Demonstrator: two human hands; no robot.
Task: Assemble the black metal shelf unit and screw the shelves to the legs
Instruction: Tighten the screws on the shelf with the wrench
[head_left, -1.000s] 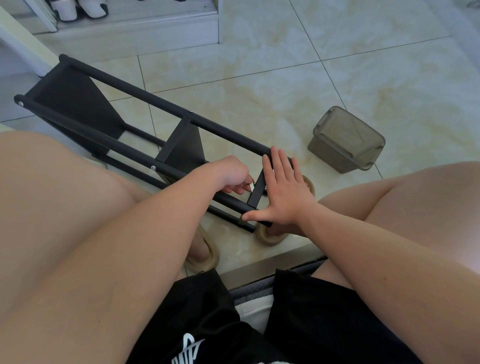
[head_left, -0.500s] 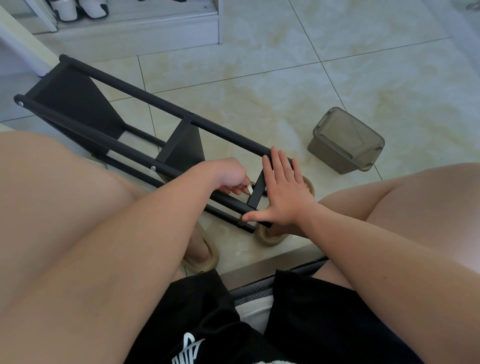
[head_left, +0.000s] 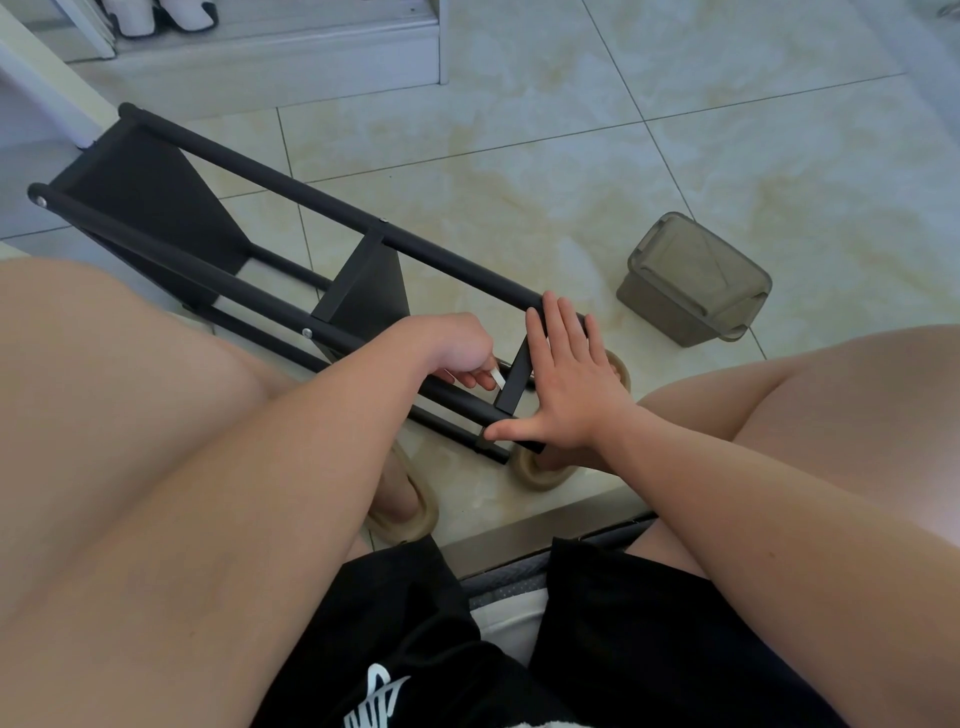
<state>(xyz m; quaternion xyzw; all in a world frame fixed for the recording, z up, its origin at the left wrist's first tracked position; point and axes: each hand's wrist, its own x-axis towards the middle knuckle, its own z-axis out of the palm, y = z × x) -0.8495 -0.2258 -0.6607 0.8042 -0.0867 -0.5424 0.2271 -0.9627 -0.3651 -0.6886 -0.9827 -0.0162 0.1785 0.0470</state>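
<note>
Shelf unit (head_left: 156, 208) diagonal, far-left to near-right

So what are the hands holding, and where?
The left hand pinches a small pale piece by one end, in its fingertips; what it is cannot be told. The right hand holds nothing: it lies flat against the end shelf.

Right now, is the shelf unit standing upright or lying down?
Lying down: the shelf unit has its legs running parallel to the floor and its shelves on edge.
</note>
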